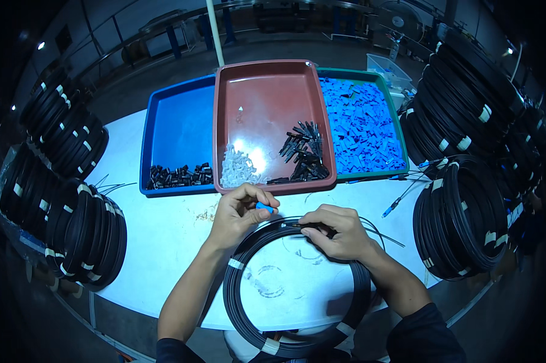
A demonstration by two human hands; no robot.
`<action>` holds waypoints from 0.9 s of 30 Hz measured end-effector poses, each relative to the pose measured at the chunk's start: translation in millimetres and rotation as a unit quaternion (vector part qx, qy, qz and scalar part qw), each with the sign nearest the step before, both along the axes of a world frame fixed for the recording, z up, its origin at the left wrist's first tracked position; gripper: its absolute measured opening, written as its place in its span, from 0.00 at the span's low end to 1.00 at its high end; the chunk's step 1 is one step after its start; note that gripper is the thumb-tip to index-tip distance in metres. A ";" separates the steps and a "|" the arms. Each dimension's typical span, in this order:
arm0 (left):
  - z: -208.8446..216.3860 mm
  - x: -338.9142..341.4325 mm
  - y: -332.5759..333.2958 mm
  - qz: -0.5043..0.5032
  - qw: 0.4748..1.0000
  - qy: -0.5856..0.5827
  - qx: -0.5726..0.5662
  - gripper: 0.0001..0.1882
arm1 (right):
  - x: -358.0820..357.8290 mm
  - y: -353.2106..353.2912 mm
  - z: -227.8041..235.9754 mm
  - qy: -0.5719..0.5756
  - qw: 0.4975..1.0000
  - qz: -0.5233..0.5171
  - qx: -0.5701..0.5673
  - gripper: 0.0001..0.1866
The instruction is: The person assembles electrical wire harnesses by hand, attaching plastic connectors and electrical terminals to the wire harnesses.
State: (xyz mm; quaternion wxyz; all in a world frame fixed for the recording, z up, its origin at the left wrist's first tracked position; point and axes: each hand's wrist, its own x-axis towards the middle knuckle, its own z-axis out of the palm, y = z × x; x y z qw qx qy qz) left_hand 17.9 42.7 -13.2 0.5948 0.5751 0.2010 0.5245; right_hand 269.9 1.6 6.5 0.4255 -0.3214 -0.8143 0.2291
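A coil of black cable (234, 302), bound with bits of white tape, leans at the table's near edge in front of me. My left hand (232, 213) is closed in a pinch on a small blue connector housing (264, 207), above the coil's far left side. Over the coil's far right side, my right hand (344, 234) grips a black cable end with a slim connector part (292, 225) pointing toward my left hand. The blue housing and this cable end are apart. My right fingers partly hide the cable end.
Behind the coil stand a blue tray (179, 100) with black parts, a raised reddish tray (267, 81) with white and black parts, and a green tray (404, 151) full of blue housings. Stacked cable coils flank the white table (152, 242), including a left coil (85, 236) and right coil (460, 218).
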 end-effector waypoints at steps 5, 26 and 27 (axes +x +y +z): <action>-0.4 -1.1 -9.0 -0.005 0.993 0.115 -0.015 0.12 | -0.6 0.2 -3.2 0.018 0.999 -0.020 0.042 0.09; 10.9 24.4 -28.6 0.205 0.927 0.185 0.253 0.09 | -0.6 -2.2 3.1 0.000 0.997 0.007 0.081 0.13; 10.7 24.5 -27.5 0.202 0.926 0.172 0.268 0.09 | -1.0 -2.8 3.3 0.000 0.997 0.006 0.081 0.13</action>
